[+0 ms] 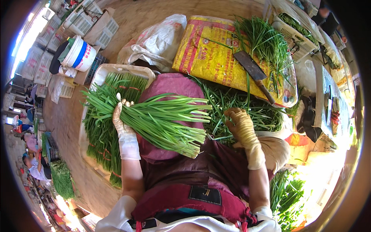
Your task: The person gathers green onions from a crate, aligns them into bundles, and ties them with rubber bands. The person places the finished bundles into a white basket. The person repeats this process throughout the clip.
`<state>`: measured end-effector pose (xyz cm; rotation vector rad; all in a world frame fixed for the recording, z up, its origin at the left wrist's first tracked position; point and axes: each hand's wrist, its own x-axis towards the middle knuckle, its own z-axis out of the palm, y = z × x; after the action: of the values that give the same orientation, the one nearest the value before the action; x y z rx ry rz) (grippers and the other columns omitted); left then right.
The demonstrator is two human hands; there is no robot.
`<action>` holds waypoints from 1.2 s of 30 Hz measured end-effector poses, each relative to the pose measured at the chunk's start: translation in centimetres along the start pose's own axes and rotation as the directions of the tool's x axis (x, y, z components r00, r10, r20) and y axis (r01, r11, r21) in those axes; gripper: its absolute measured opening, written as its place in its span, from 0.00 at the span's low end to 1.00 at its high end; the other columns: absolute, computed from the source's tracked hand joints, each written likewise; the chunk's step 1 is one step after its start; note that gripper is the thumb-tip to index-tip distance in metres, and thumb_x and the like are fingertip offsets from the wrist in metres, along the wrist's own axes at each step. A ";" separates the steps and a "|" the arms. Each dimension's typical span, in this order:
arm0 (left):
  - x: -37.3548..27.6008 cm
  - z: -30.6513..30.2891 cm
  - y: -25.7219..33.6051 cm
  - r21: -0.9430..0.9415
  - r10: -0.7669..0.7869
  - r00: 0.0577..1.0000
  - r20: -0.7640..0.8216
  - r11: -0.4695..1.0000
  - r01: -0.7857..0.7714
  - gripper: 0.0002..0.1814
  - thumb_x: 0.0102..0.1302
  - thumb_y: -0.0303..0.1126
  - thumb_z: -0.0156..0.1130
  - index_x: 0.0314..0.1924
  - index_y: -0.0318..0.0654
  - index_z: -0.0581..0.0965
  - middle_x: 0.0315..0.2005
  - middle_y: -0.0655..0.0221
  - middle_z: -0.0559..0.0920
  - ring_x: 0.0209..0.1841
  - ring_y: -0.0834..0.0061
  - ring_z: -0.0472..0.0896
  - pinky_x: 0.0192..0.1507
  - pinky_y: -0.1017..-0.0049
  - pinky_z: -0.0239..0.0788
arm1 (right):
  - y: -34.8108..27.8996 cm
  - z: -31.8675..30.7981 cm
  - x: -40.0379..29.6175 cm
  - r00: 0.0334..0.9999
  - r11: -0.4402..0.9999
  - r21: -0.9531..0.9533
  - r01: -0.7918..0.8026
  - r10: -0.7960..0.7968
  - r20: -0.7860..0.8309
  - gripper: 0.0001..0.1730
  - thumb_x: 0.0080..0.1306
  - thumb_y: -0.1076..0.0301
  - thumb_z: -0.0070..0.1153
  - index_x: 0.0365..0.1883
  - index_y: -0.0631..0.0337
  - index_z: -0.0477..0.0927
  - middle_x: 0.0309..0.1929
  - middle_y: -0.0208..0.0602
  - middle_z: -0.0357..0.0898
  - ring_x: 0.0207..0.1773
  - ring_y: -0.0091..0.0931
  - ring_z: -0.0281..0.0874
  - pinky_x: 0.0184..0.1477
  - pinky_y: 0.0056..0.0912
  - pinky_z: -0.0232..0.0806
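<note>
My left hand (121, 116), in a pale glove, grips a bunch of long green leafy stalks, likely Chinese chives (162, 119). The bunch lies across my knee, its leaf tips to the left and its pale cut ends fanned to the right. My right hand (239, 121), in a yellowish glove, hovers with curled fingers over loose green trimmings (261, 117) and holds nothing visible. Above it, a cleaver (249, 65) with a wooden handle rests on a yellow printed sack (211, 58), beside a heap of loose stalks (266, 40).
Left of my knee stands a white plastic crate (124, 68) of bunches tied with red bands. A white sack (162, 37) lies ahead, with a white and blue bucket (79, 55) at upper left. More greens (287, 194) are at lower right. A person (37, 166) sits far left.
</note>
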<state>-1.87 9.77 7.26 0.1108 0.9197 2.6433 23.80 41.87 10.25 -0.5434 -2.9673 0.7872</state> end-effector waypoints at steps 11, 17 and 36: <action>0.5 -0.4 0.0 0.056 -0.041 0.998 0.040 0.998 0.039 0.10 0.66 0.34 0.56 0.43 0.36 0.72 0.30 0.69 0.76 0.41 0.69 0.74 0.57 0.67 0.65 | -5.0 2.7 3.6 0.993 0.266 0.960 0.084 -0.102 -0.058 0.16 0.57 0.70 0.64 0.44 0.63 0.82 0.53 0.33 0.73 0.56 0.25 0.69 0.57 0.27 0.64; 0.5 -0.7 0.3 0.030 -0.117 0.990 0.078 0.993 0.115 0.13 0.65 0.33 0.56 0.46 0.34 0.73 0.30 0.66 0.77 0.41 0.68 0.75 0.56 0.65 0.66 | -6.5 3.1 3.4 0.988 0.113 0.989 -0.100 0.129 0.085 0.11 0.54 0.75 0.65 0.37 0.63 0.83 0.43 0.33 0.78 0.47 0.25 0.75 0.50 0.27 0.67; 0.1 -1.3 0.0 -0.025 -0.007 0.998 0.060 1.000 0.008 0.12 0.67 0.33 0.53 0.46 0.33 0.71 0.30 0.67 0.77 0.40 0.70 0.75 0.59 0.67 0.63 | 1.8 -5.0 0.7 0.873 0.757 0.644 0.111 0.235 -0.427 0.03 0.56 0.77 0.60 0.29 0.59 0.81 0.35 0.29 0.81 0.39 0.22 0.76 0.43 0.23 0.68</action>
<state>-2.18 9.00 6.25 0.1797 0.8656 2.6286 24.27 45.93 13.69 -0.6609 -2.0258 1.3670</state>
